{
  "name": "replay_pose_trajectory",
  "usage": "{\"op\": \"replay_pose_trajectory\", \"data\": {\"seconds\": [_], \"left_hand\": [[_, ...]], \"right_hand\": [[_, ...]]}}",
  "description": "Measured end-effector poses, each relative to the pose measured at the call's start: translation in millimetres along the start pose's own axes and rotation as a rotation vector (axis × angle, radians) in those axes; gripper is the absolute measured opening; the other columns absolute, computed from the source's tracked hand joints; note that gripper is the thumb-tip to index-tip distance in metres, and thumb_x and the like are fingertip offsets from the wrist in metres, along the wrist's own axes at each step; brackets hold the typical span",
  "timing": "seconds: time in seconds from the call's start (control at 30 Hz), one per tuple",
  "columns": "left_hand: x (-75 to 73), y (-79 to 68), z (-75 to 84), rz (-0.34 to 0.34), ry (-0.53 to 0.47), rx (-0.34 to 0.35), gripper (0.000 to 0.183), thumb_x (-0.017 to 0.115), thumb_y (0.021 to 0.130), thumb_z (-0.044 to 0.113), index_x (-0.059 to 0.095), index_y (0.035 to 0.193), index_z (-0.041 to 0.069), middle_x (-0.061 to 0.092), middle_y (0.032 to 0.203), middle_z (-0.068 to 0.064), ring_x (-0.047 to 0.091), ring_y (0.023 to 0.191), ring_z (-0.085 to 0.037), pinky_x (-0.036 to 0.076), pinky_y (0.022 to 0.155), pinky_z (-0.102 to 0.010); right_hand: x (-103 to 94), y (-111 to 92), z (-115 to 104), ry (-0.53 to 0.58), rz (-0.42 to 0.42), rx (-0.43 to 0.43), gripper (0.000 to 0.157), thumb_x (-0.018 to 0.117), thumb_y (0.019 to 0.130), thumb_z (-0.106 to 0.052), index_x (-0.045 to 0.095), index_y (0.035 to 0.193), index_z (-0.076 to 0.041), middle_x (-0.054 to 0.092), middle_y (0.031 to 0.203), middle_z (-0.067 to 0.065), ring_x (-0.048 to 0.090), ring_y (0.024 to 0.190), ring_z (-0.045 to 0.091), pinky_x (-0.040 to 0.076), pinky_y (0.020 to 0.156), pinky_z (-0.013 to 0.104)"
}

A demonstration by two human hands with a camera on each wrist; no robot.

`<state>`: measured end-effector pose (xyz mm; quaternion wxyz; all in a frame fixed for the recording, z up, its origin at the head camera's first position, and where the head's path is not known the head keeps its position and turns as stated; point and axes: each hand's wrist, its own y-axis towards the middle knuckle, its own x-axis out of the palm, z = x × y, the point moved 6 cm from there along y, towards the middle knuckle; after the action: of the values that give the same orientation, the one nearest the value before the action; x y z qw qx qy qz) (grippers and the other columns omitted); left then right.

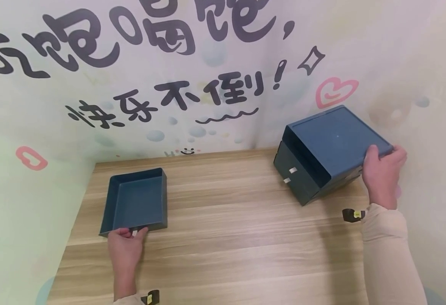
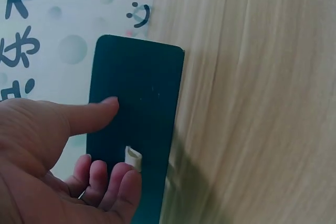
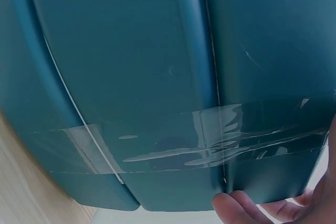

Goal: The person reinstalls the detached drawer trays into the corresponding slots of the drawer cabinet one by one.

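A shallow blue drawer lies at the left of the table, a small pale tab on its front panel. At that front edge is my left hand, with thumb and loosely bent fingers spread apart near the tab and nothing pinched between them. On the right, a blue drawer cabinet is tilted, its top slot without a drawer and white tabs on the fronts below. My right hand grips its far right corner, thumb on top. In the right wrist view, fingertips curl at the edge of its taped side.
The wooden table meets a printed wall along its back edge. Another wall rises close by the right hand. Clear tape runs across the cabinet's side.
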<state>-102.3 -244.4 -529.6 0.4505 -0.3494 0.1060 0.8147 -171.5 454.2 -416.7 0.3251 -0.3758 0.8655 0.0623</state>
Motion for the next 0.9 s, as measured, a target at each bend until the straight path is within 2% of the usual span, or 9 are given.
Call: {"op": "replay_pose_trajectory", "data": {"seconds": [0.17, 0.33, 0.43, 0.53, 0.7, 0.9], "left_hand": [[1.0, 2.2, -6.8, 0.005, 0.046, -0.032, 0.051, 0.078, 0.087, 0.023, 0.056, 0.115, -0.013, 0.064, 0.099, -0.027, 0.063, 0.091, -0.039, 0.043, 0.067, -0.030], [7.0, 3.9, -15.8, -0.053, 0.090, -0.044, 0.051, 0.069, 0.094, 0.028, 0.058, 0.118, -0.016, 0.067, 0.107, -0.036, 0.066, 0.096, -0.046, 0.048, 0.069, -0.037], [7.8, 4.0, -19.7, -0.057, 0.116, -0.027, 0.046, 0.063, 0.097, 0.026, 0.060, 0.116, -0.015, 0.069, 0.107, -0.036, 0.067, 0.095, -0.047, 0.049, 0.071, -0.042], [6.5, 3.5, -21.3, -0.033, 0.141, 0.000, 0.038, 0.060, 0.098, 0.022, 0.062, 0.112, -0.012, 0.071, 0.102, -0.034, 0.068, 0.091, -0.046, 0.048, 0.071, -0.044], [5.7, 4.0, -20.4, 0.008, 0.166, 0.048, 0.028, 0.060, 0.096, 0.019, 0.064, 0.101, -0.008, 0.073, 0.094, -0.031, 0.069, 0.085, -0.044, 0.048, 0.069, -0.047], [6.8, 5.4, -21.3, 0.040, 0.150, 0.020, 0.029, 0.060, 0.096, 0.020, 0.065, 0.102, -0.007, 0.073, 0.094, -0.029, 0.068, 0.087, -0.044, 0.048, 0.073, -0.050]], "right_hand": [[-0.5, -1, 0, 0.000, -0.002, 0.009, 0.070, 0.031, 0.096, -0.057, 0.010, 0.154, -0.023, 0.018, 0.157, 0.007, 0.039, 0.141, 0.035, 0.025, 0.111, 0.063], [-0.6, 0, -2, 0.015, 0.007, -0.005, 0.070, 0.032, 0.096, -0.056, 0.011, 0.154, -0.022, 0.018, 0.156, 0.008, 0.038, 0.141, 0.033, 0.025, 0.113, 0.060], [-0.2, -1, 1, 0.008, -0.009, 0.007, 0.072, 0.031, 0.096, -0.057, 0.008, 0.155, -0.022, 0.018, 0.157, 0.008, 0.037, 0.141, 0.032, 0.024, 0.114, 0.061], [0.0, -1, 5, -0.002, -0.024, 0.021, 0.073, 0.030, 0.096, -0.059, 0.006, 0.155, -0.024, 0.017, 0.160, 0.007, 0.037, 0.141, 0.032, 0.023, 0.113, 0.061], [0.0, 1, 4, -0.001, -0.003, -0.011, 0.072, 0.031, 0.097, -0.056, 0.009, 0.155, -0.020, 0.018, 0.157, 0.009, 0.038, 0.138, 0.032, 0.030, 0.107, 0.052], [0.3, 4, 2, -0.001, 0.003, -0.014, 0.071, 0.032, 0.097, -0.056, 0.010, 0.154, -0.019, 0.019, 0.153, 0.008, 0.039, 0.135, 0.032, 0.033, 0.103, 0.047]]}}
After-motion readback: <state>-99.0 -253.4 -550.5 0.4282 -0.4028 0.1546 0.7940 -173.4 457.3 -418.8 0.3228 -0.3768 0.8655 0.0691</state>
